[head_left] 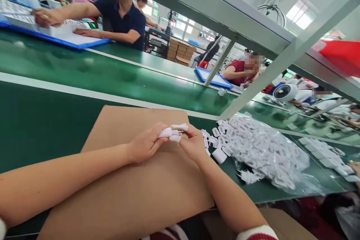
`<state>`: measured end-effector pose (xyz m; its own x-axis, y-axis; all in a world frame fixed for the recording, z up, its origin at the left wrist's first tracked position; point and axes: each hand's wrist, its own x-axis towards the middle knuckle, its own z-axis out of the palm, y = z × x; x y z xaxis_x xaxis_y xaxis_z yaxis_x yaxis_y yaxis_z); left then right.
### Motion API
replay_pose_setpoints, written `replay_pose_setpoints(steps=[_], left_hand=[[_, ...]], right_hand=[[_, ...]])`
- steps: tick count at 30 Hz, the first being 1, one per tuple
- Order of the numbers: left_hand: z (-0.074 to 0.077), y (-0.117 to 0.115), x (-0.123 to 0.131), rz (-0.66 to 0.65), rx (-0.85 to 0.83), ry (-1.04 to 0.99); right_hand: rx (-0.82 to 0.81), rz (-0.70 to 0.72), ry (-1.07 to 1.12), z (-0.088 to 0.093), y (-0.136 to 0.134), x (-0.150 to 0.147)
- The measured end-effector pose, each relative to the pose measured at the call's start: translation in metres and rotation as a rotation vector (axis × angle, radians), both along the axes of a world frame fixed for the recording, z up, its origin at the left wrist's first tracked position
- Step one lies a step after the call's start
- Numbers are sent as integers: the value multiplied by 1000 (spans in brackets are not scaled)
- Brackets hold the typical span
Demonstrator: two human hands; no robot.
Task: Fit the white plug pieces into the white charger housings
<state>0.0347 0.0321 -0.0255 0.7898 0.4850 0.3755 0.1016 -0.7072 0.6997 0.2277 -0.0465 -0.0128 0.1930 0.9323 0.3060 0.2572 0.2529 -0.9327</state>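
Left hand (144,144) and right hand (194,143) both pinch one small white part (172,132) above the cardboard sheet (135,195); heap of white parts (261,150) just right, grey strut (253,90) slanting behind.

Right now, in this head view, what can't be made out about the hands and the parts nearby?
Small white plastic piece, head view: pinched between left hand and right hand; white-capped fingertips hide its shape.
Heap of white plastic parts in clear bag, head view: too small and glary to count.
Row of white blocks, head view: cut off by right edge.
Brown cardboard sheet, head view: forearms cover part.
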Motion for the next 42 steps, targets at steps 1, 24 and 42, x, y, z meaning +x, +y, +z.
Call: replay_pose_setpoints(steps=[1,24,42], left_hand=[[2,1,0,-2,7,28],[14,11,4,121,-141,149],[15,180,41,859,-230,152]], right_hand=[[-23,2,29,0,1,1],[-172,47,271,-3,15,-2],[-661,-343,-1116,27,20,89]])
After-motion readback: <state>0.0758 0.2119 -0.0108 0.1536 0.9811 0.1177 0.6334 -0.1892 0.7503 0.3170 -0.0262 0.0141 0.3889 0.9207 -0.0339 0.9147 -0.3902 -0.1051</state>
